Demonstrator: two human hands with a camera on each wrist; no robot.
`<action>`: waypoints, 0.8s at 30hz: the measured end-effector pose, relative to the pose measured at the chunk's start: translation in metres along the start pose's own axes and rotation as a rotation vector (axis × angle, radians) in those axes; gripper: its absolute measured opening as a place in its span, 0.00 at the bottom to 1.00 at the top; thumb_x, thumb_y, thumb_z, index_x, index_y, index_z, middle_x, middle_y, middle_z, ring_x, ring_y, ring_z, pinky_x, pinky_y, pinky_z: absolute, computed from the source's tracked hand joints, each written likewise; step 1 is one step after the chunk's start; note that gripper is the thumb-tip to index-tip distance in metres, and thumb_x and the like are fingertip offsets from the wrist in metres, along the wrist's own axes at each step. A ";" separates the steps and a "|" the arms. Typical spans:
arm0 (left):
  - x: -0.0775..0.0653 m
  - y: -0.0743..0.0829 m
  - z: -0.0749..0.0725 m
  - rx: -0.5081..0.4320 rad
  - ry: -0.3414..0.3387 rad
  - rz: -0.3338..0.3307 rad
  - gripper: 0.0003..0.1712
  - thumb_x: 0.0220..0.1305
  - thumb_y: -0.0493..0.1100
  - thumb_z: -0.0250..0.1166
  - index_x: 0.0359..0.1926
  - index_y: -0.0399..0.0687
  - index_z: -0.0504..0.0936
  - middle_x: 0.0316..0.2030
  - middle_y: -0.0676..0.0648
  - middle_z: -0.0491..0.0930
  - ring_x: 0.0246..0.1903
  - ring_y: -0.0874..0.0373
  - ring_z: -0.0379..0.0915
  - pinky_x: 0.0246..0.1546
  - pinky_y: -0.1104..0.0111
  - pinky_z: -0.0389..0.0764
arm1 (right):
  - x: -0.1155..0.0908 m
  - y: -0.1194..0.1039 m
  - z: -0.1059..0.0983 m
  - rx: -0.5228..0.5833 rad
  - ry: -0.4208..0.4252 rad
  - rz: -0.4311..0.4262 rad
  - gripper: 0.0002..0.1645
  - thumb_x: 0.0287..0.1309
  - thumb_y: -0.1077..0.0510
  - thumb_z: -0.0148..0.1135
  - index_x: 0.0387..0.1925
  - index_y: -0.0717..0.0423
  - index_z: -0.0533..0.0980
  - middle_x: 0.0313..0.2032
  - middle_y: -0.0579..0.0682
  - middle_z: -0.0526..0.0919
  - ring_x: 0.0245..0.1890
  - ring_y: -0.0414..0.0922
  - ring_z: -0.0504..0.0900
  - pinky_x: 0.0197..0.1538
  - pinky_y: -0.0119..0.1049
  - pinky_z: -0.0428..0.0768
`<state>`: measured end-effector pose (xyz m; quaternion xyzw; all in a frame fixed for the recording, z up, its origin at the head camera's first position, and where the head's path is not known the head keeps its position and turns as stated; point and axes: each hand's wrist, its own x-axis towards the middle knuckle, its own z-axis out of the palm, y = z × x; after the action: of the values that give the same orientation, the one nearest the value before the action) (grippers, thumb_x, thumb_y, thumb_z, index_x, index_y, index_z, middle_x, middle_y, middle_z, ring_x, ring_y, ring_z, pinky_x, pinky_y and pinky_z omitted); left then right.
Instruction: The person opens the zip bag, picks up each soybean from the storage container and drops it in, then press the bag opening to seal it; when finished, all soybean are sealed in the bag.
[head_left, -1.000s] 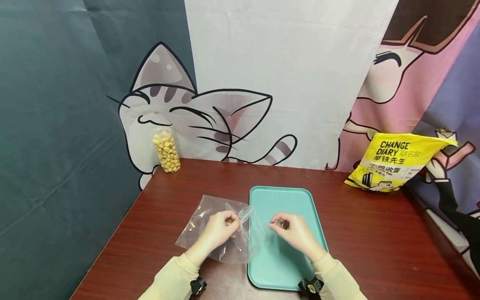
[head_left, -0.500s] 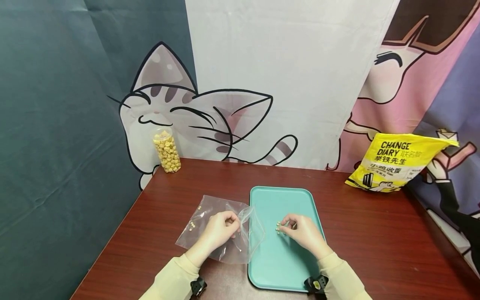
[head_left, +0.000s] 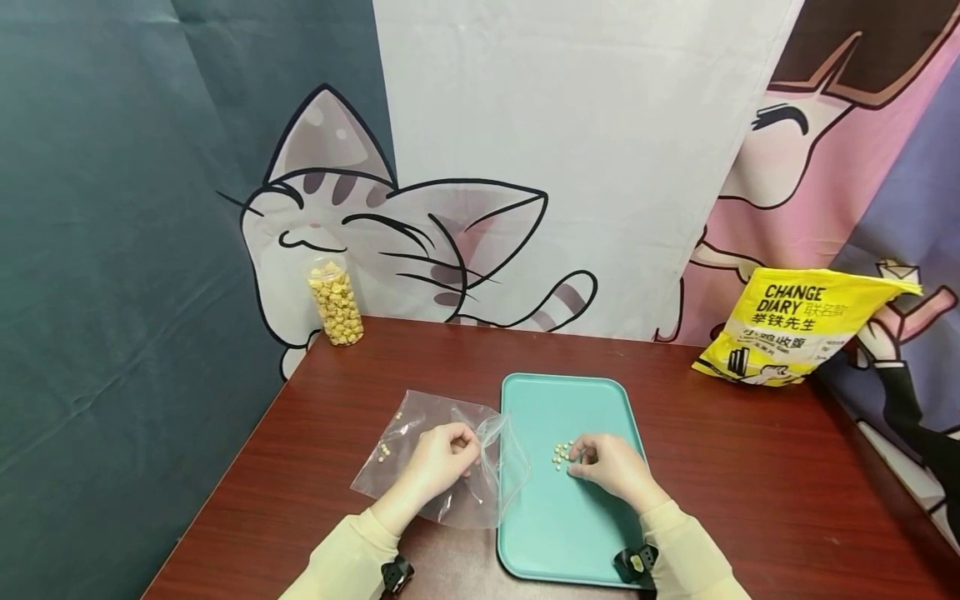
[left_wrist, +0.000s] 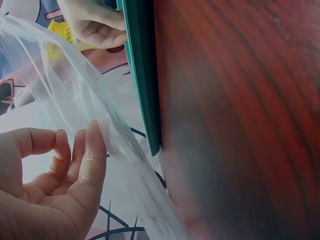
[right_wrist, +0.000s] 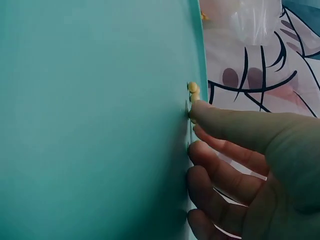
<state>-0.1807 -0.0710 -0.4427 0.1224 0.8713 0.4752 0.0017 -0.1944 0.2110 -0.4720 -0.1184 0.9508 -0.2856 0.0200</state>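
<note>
My left hand (head_left: 444,457) pinches the mouth of a clear plastic bag (head_left: 457,508) that lies partly over the left rim of a turquoise tray (head_left: 558,533). Toward the bag's far-left side sit several small pale beans (head_left: 384,451). On the tray, a loose cluster of pale yellow beans (head_left: 561,455) lies just left of my right hand (head_left: 613,468). That hand's thumb and fingers are bent with a gap between their tips, right beside the cluster. In the right wrist view the thumb (right_wrist: 235,122) comes up against a few beans (right_wrist: 193,88); the fingertips partly hide the others.
A clear jar of popcorn (head_left: 337,305) stands at the table's back left corner. At the back right a yellow snack bag (head_left: 787,329) leans near the printed cloth backdrop (head_left: 585,125). The dark red wooden table (head_left: 712,483) extends around the tray.
My right hand has moved rightward over the tray, and its thumb and fingertips have parted. Beans have come into sight on the tray beside them. My left hand and the bag stay put.
</note>
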 end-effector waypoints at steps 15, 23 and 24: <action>0.001 -0.003 0.002 -0.008 0.005 0.009 0.07 0.55 0.36 0.57 0.24 0.49 0.79 0.18 0.50 0.81 0.16 0.62 0.75 0.20 0.73 0.72 | 0.000 -0.005 0.001 -0.042 0.022 0.003 0.12 0.46 0.60 0.71 0.20 0.44 0.75 0.17 0.38 0.70 0.20 0.37 0.66 0.26 0.32 0.65; 0.000 -0.004 0.002 -0.010 -0.002 0.005 0.07 0.55 0.36 0.57 0.24 0.49 0.79 0.18 0.50 0.81 0.16 0.63 0.74 0.20 0.73 0.73 | 0.001 -0.005 0.002 -0.064 0.037 0.004 0.11 0.46 0.58 0.72 0.20 0.43 0.75 0.17 0.38 0.70 0.21 0.37 0.66 0.27 0.33 0.65; 0.000 -0.004 0.002 -0.011 -0.002 0.005 0.07 0.55 0.36 0.57 0.24 0.49 0.79 0.18 0.50 0.81 0.16 0.63 0.75 0.20 0.73 0.73 | 0.002 -0.005 0.002 -0.067 0.037 0.003 0.11 0.45 0.58 0.72 0.20 0.43 0.75 0.17 0.38 0.70 0.20 0.37 0.66 0.27 0.33 0.65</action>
<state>-0.1816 -0.0714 -0.4468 0.1251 0.8684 0.4799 0.0018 -0.1946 0.2053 -0.4709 -0.1122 0.9603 -0.2555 -0.0013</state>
